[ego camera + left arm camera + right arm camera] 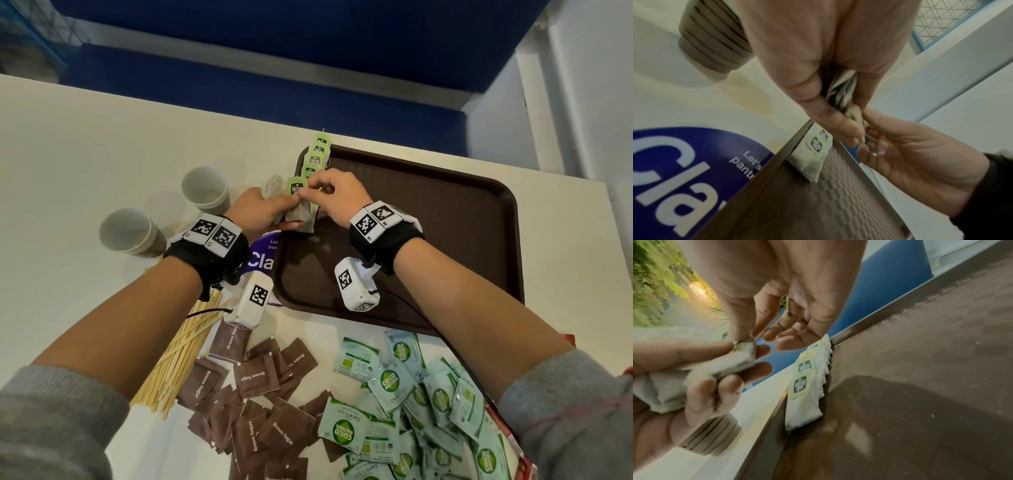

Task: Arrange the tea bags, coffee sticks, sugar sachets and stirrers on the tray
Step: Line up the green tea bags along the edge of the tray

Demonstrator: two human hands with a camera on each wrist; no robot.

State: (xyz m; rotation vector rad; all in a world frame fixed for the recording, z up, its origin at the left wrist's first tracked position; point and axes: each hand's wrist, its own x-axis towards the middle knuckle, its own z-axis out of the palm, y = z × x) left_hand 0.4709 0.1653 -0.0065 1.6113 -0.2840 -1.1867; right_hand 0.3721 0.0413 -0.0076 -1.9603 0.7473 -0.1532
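A brown tray (445,212) lies on the white table. Several tea bags with green tags (317,159) lie overlapped in a row along the tray's far left edge; the same row (805,386) shows in the right wrist view. My left hand (267,209) grips a bundle of tea bags (301,217) over the tray's left rim. My right hand (327,190) pinches the top of one bag of that bundle, beside its green tag (297,186). In the right wrist view, thumb and forefinger pinch the bundle (715,366) at its top corner.
Two paper cups (205,188) (130,233) stand left of the tray. Wooden stirrers (181,353), brown sugar sachets (260,394) and green sugar sachets (411,394) lie in heaps at the near edge. A purple printed card (263,262) lies under the tray's left side.
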